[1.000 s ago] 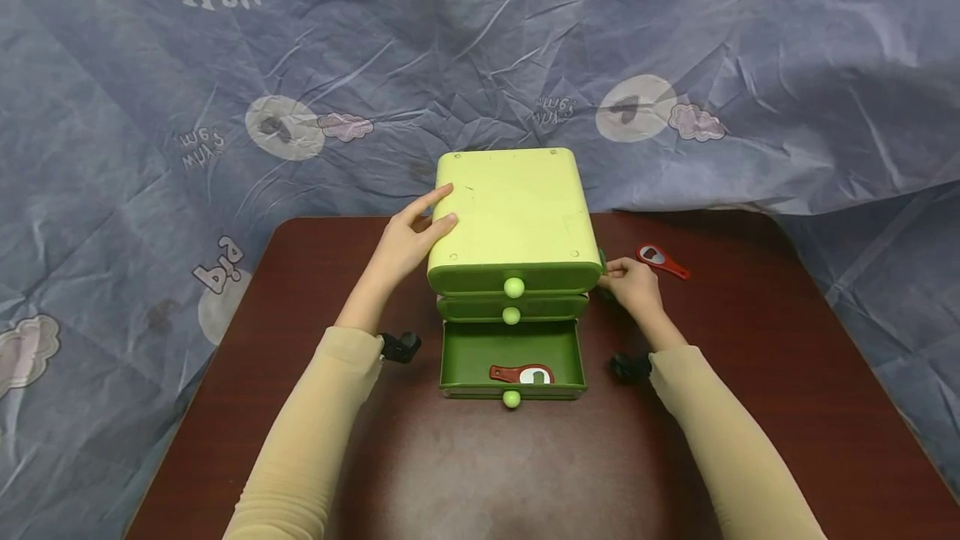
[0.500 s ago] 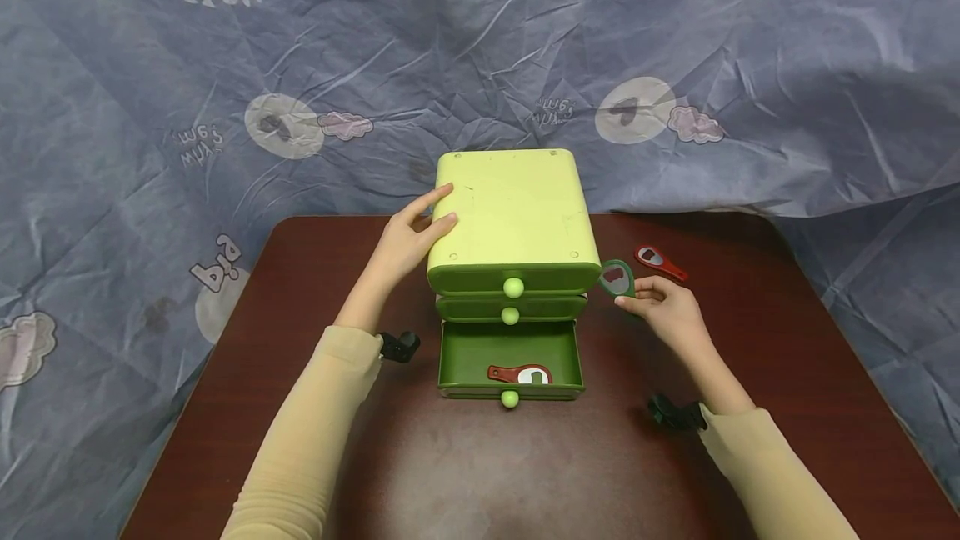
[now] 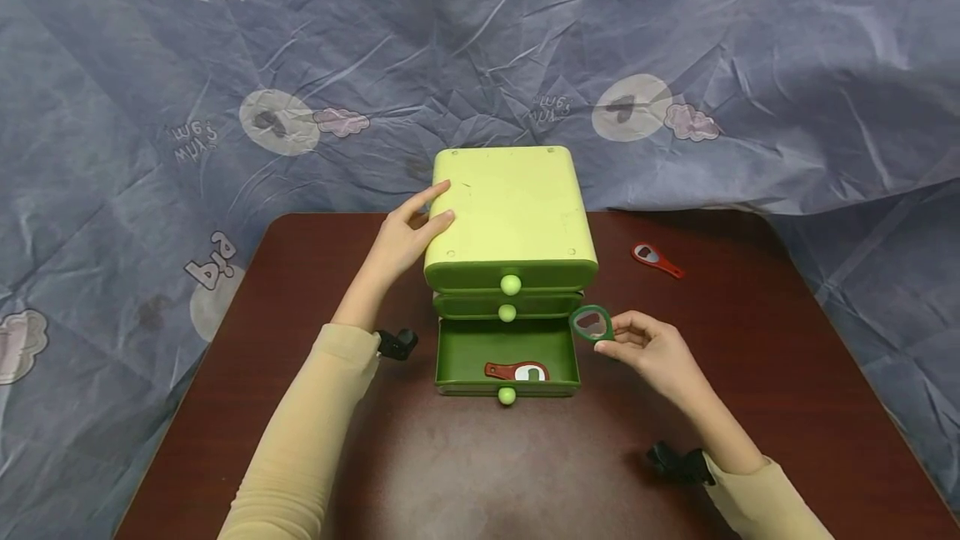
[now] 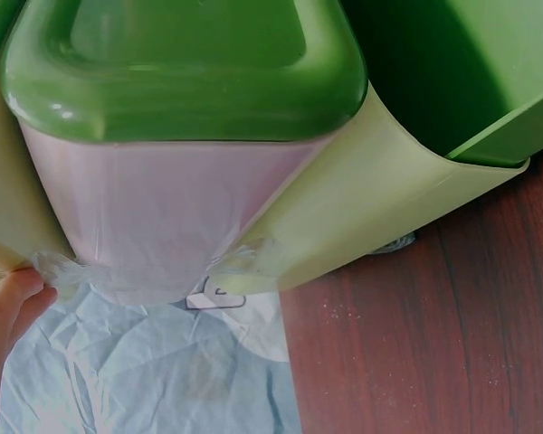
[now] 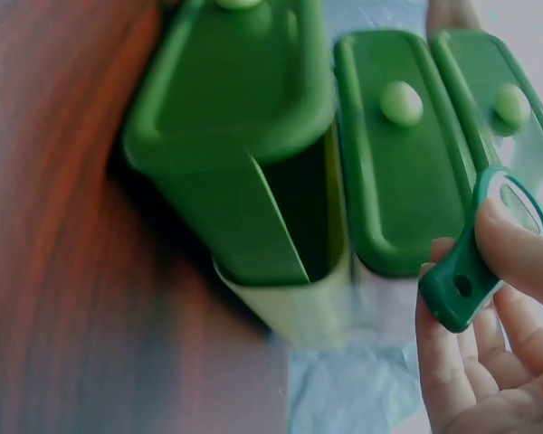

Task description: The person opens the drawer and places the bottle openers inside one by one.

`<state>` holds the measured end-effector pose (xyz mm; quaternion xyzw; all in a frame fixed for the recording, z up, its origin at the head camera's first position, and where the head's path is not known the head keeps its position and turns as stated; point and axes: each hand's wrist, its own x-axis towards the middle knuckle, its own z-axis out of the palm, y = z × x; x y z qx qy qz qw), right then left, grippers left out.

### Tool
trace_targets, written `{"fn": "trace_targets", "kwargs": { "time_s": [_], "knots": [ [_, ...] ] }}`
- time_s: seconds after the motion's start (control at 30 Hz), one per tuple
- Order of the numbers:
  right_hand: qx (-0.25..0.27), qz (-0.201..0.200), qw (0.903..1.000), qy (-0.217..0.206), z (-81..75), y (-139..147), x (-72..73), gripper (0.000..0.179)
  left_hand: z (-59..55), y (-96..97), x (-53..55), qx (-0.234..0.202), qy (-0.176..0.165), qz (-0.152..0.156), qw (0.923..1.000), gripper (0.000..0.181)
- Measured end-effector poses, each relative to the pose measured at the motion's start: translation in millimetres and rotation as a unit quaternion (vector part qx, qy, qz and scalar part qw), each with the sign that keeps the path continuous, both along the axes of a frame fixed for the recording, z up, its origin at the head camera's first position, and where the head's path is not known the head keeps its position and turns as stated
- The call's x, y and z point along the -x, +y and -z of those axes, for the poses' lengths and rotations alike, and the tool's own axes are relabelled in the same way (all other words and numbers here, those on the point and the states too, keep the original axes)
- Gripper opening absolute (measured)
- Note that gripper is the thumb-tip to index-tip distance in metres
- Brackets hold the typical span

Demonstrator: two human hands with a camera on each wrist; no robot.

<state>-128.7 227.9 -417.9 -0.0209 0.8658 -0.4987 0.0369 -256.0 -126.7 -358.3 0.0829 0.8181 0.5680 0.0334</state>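
Observation:
A small drawer unit with a pale yellow top (image 3: pixel 510 207) stands mid-table, its lowest green drawer (image 3: pixel 507 340) pulled out. Inside that drawer lies a red bottle opener (image 3: pixel 517 371). My left hand (image 3: pixel 401 240) rests on the unit's upper left edge, thumb and index finger reaching onto the top; its other fingers are hidden. A fingertip (image 4: pixel 18 289) shows against the casing in the left wrist view. Between thumb and fingers, my right hand (image 3: pixel 652 357) pinches a green bottle opener (image 3: pixel 591 323) by its handle, beside the open drawer's right wall.
Another red bottle opener (image 3: pixel 657 260) lies on the dark red table (image 3: pixel 750 407), right of the unit. The middle drawer (image 3: pixel 480 307) and the top drawer are closed, each with a round knob. A grey-blue patterned cloth (image 3: pixel 420 65) hangs behind the table.
My right hand has drawn the green bottle opener out from beside the unit and brought it nearer, toward the open drawer. My left hand stays on the unit.

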Motion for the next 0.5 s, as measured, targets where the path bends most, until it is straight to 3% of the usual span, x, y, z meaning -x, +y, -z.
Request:
{"fn": "trace_targets", "kwargs": {
  "time_s": [0.27, 0.5],
  "knots": [
    [-0.080, -0.085, 0.9929, 0.024, 20.8, -42, 5.8, 0.025, -0.8, -0.7, 0.2, -0.009, -0.006, -0.001, 0.9999, 0.052],
    [-0.134, -0.124, 0.9830, 0.013, 32.3, -70, 14.5, 0.019, -1.7, 0.9, -0.1, -0.014, -0.005, 0.000, 0.9999, 0.051]
  ]
}}
